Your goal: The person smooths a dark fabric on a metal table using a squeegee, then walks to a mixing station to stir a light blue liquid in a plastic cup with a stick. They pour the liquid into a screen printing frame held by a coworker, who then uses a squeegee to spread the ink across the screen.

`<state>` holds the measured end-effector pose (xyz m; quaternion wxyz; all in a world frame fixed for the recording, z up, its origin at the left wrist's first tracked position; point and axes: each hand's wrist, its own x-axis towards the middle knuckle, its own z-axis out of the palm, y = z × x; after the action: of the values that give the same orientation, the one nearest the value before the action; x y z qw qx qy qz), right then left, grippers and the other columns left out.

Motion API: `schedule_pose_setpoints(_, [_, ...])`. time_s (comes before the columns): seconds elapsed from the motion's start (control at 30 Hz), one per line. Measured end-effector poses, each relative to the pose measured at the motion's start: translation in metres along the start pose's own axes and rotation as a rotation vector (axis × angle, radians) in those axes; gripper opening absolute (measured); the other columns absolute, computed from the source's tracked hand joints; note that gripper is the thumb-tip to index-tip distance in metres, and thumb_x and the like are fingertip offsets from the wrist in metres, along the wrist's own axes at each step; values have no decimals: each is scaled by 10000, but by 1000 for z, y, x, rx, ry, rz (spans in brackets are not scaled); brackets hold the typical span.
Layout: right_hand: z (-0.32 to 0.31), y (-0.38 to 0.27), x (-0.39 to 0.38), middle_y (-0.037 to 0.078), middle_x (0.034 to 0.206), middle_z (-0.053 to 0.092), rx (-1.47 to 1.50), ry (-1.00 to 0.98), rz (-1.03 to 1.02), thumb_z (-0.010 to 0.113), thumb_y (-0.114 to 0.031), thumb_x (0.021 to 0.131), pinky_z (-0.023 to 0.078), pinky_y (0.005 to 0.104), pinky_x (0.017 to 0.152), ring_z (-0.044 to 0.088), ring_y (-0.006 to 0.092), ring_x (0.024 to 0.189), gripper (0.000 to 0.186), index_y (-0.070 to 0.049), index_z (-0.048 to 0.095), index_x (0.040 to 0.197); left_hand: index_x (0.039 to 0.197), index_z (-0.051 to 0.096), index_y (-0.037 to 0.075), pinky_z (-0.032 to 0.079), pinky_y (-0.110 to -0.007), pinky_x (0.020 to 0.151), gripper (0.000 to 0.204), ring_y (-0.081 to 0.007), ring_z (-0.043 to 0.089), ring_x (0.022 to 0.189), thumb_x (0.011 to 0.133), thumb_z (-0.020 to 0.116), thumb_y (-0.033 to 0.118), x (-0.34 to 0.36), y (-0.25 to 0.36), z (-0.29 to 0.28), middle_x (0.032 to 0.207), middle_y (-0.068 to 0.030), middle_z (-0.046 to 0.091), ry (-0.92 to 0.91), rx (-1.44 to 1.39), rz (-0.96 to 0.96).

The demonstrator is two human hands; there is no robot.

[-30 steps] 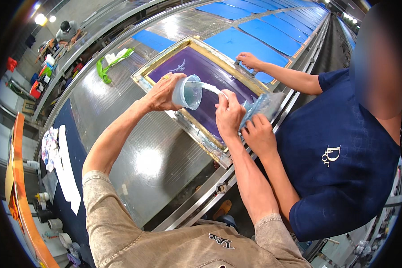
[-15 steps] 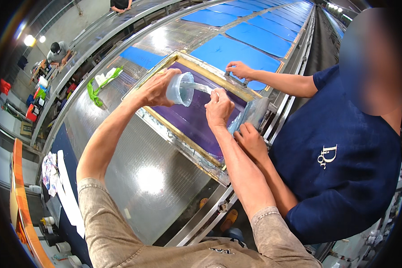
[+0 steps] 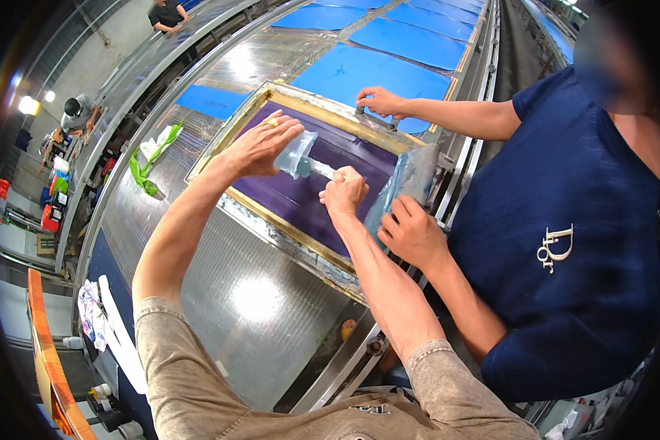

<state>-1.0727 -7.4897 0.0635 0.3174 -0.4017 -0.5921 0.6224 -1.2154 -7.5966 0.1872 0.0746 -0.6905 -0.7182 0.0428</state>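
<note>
The translucent plastic cup [image 3: 292,155] has tipped further: its round mouth showed plainly half a second ago and now turns down over the purple screen-printing frame [image 3: 271,215]. The left hand [image 3: 262,144] grips it with straighter fingers than before; the right hand [image 3: 345,193] keeps its fingers closed round a white stick [image 3: 320,168]. From the cup, a co-worker's hands crowd in at two [image 3: 378,103] and four o'clock, blue sheets [image 3: 363,73] lie toward one, and a green-and-white cloth [image 3: 152,152] at nine.
</note>
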Motion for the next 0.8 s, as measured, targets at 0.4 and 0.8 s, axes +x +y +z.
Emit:
schedule_pose_setpoints(0.4, [-9,-14,-6,142,827,645,-175,40,-797,608,-64,911,474,452,604,641,322,683,84,-23,582,842,1402,358,71,144,-439,1256,841,-284,267,1475,638,692,-35,-6,-23,23,1566,-113,333,26,371,128])
schedule_pose_setpoints(0.8, [-1,-30,-34,164,966,673,178,-73,-659,675,28,818,534,396,749,662,355,852,72,6,656,884,1337,421,44,286,-444,1205,915,-317,438,1359,535,859,100,-22,-15,13,1405,-153,496,189,37,-81])
